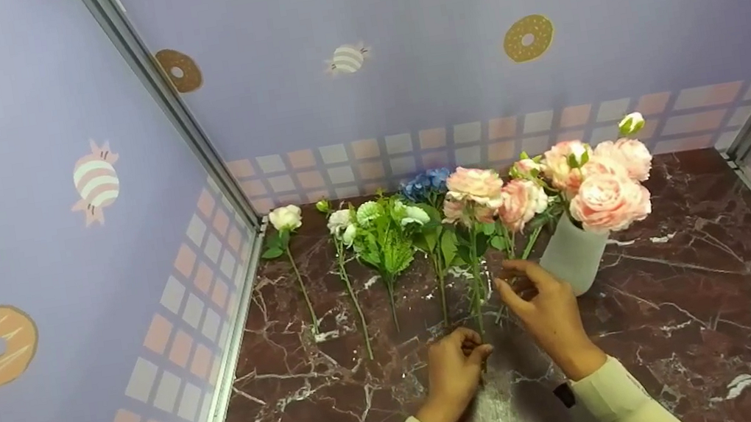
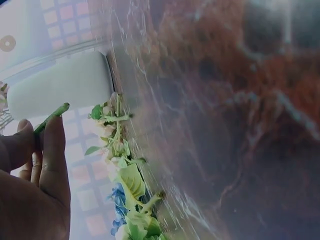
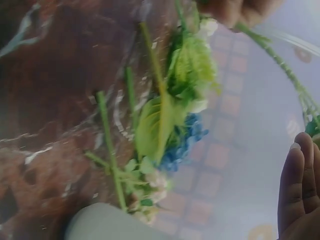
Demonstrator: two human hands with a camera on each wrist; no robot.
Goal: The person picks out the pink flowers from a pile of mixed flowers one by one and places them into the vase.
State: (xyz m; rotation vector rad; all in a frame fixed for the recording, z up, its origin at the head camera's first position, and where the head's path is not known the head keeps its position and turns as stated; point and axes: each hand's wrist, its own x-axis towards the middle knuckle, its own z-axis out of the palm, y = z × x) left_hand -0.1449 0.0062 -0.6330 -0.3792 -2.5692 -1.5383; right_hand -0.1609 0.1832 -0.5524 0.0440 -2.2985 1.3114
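Observation:
My left hand (image 1: 453, 371) pinches the lower stem (image 1: 479, 307) of a pale pink peony (image 1: 474, 185), held up above the table. In the left wrist view the cut stem end (image 2: 61, 108) pokes out past thumb and finger. Just right of this stem is my right hand (image 1: 550, 308), its fingers loosely bent and holding nothing. The right wrist view shows its straight fingers (image 3: 295, 175) close to the stem's leaves; whether they touch is unclear. Beside that hand a white vase (image 1: 578, 259) holds several pink peonies (image 1: 610, 198).
Left of the vase, flower stems lie in a row on the dark red marbled table (image 1: 302, 415): a white rose (image 1: 286, 218), green leafy sprigs (image 1: 393, 253), a blue hydrangea (image 1: 425, 183) and another pink bloom (image 1: 522, 202). Purple wall panels (image 1: 359, 102) enclose the back and sides.

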